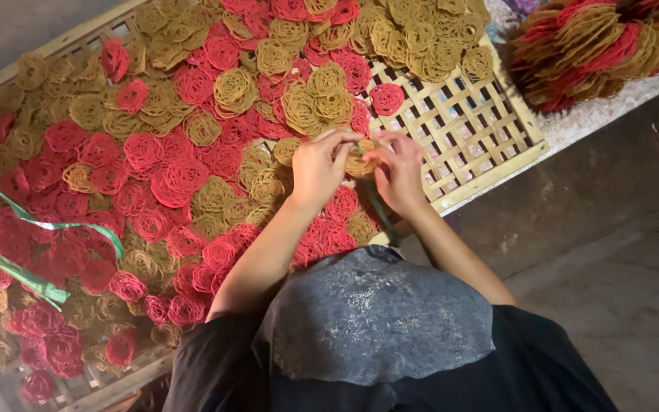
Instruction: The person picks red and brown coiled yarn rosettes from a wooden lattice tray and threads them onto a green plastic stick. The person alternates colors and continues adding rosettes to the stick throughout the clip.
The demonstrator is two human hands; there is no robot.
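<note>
My left hand (319, 164) and my right hand (400, 172) meet over a woven bamboo tray (490, 133). Between them they pinch a small stack of yellow noodle-like discs (361, 162). A green strip (381, 215) hangs down from the stack between my wrists. The tray is covered with several red discs (184, 177) and yellow discs (236, 89) lying flat. Its right corner shows bare lattice.
A tied pile of red and yellow discs (596, 42) lies on a pale surface beyond the tray's right edge. Loose green strips (17, 267) trail over the left of the tray. Grey concrete floor (619, 267) lies to the right. My grey and black shirt fills the bottom.
</note>
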